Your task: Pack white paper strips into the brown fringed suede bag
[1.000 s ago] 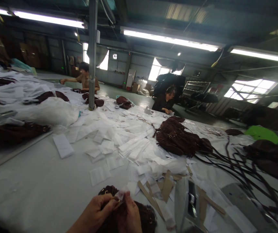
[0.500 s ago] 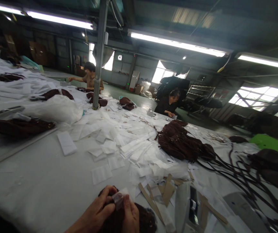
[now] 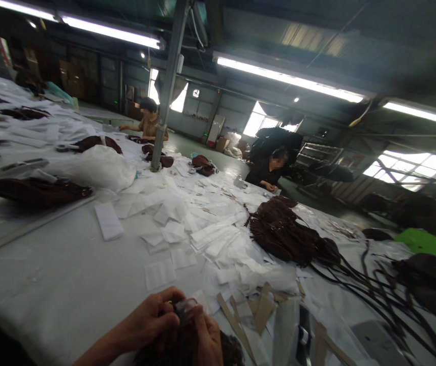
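At the bottom edge of the view, my left hand [image 3: 153, 317] and my right hand [image 3: 206, 336] are pressed together over a dark brown fringed bag [image 3: 230, 351] lying on the white table [image 3: 61, 274]. Both hands pinch a small clear plastic wrap [image 3: 185, 306] at the bag's top, fingers closed on it. Most of the bag is hidden under my hands.
White paper pads and strips [image 3: 203, 234] litter the table, with cardboard strips [image 3: 261, 302] to the right. A brown fringed bag [image 3: 282, 231] and dark straps [image 3: 370, 284] lie farther right. A steel post [image 3: 166, 91] rises mid-table. Two people [image 3: 269, 170] work at the far side.
The view has swung slightly left and up, so my hands sit lower in frame. My fingers have closed tighter over the plastic wrap on the bag.
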Demonstrator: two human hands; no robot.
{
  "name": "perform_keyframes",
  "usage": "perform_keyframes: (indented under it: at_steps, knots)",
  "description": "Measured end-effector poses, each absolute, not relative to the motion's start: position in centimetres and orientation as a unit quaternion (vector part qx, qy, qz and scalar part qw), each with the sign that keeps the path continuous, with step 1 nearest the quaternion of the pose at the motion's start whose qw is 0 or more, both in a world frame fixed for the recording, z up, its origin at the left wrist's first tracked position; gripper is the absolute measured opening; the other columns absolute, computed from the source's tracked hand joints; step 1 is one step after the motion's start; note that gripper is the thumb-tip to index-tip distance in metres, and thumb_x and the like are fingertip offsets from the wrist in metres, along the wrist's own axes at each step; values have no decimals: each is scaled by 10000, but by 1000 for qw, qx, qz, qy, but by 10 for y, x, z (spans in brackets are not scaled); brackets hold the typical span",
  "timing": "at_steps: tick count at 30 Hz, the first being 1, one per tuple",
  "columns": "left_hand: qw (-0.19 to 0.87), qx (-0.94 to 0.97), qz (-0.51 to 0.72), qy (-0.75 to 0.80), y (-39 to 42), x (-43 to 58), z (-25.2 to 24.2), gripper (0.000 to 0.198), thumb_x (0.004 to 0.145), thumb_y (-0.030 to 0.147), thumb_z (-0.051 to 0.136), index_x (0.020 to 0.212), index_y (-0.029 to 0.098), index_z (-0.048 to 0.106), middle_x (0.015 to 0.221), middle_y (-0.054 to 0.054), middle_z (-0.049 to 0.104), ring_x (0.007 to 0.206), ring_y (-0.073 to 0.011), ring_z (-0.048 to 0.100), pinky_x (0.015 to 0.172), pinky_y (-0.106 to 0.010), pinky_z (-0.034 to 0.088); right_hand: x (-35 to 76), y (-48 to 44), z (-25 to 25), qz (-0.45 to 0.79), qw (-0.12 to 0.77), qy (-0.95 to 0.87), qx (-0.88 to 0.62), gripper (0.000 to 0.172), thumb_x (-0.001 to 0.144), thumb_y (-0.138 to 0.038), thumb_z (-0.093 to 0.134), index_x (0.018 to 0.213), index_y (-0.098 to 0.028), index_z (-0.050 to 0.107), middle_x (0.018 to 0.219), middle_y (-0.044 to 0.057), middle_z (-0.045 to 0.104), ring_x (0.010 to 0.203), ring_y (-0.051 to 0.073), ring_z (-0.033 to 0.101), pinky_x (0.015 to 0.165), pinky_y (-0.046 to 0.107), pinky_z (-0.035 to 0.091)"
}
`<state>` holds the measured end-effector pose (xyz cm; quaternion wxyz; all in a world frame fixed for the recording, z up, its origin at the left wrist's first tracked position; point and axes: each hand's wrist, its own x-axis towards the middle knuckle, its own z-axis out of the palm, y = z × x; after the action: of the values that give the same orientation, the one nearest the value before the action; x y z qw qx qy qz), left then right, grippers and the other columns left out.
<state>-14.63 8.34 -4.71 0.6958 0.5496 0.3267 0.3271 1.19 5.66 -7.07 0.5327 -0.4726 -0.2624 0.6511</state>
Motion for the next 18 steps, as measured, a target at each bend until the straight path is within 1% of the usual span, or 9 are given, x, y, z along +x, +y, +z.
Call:
perform_keyframes:
  at_steps: [3, 5, 7, 10, 12, 14, 15, 16, 18]
  knots:
    - [671, 540, 358, 360, 87, -145, -48, 298, 769, 345, 634, 995, 182, 529, 580, 69, 581, 370, -73, 448, 363, -171, 361, 12, 59, -64, 662, 520, -262, -472, 529, 672, -661, 687, 828, -156, 722, 595, 12, 672, 544, 160, 608, 528, 249, 461]
    - [654, 549, 373, 363, 88, -146, -47, 314, 800, 402, 610, 1007, 181, 529, 583, 70, 573, 358, -61, 417, 345, -161, 307, 10, 60, -62, 622, 512, -311, -504, 536, 667, -674, 679, 799, -156, 723, 575, 8, 658, 556, 163, 602, 519, 245, 452]
    - [658, 564, 365, 340, 89, -150, -46, 328, 857, 427, 545, 1071, 180, 514, 621, 53, 593, 379, -62, 428, 358, -163, 282, 8, 60, -63, 566, 506, -372, -533, 532, 657, -681, 679, 713, -153, 713, 565, 10, 647, 562, 163, 590, 527, 245, 451]
    - [702, 569, 327, 275, 90, -159, -44, 351, 881, 368, 525, 1187, 205, 469, 798, 7, 635, 514, -87, 523, 462, -184, 364, 7, 62, -65, 539, 498, -399, -551, 552, 657, -704, 658, 630, -153, 686, 560, 17, 638, 565, 168, 583, 521, 246, 444]
    - [717, 571, 317, 242, 91, -164, -44, 384, 865, 324, 550, 1223, 229, 450, 911, -12, 633, 667, -123, 588, 593, -221, 431, 7, 63, -67, 549, 495, -379, -557, 550, 667, -705, 647, 676, -157, 697, 580, 22, 648, 600, 184, 602, 508, 242, 439]
    - [690, 592, 327, 258, 91, -167, -46, 365, 863, 308, 551, 1209, 232, 463, 896, -6, 635, 755, -147, 598, 680, -243, 445, 7, 65, -68, 555, 497, -363, -560, 539, 682, -691, 647, 756, -162, 714, 598, 18, 657, 640, 194, 618, 516, 240, 447]
    - [668, 603, 331, 283, 91, -167, -48, 338, 874, 317, 533, 1194, 226, 473, 840, 2, 635, 732, -145, 591, 667, -238, 441, 7, 65, -69, 551, 499, -364, -562, 527, 691, -679, 651, 783, -165, 719, 599, 15, 657, 653, 196, 621, 526, 241, 453]
    - [650, 609, 331, 310, 91, -166, -50, 318, 888, 335, 508, 1183, 218, 479, 773, 11, 628, 671, -136, 575, 620, -226, 432, 8, 66, -70, 542, 501, -371, -563, 504, 698, -659, 660, 792, -168, 723, 597, 12, 657, 663, 196, 623, 538, 242, 460]
    - [639, 606, 318, 351, 90, -163, -54, 332, 908, 387, 459, 1181, 199, 474, 655, 30, 599, 513, -116, 508, 489, -205, 374, 10, 66, -72, 519, 511, -394, -561, 417, 696, -594, 706, 759, -183, 729, 606, 14, 666, 680, 199, 626, 568, 245, 476]
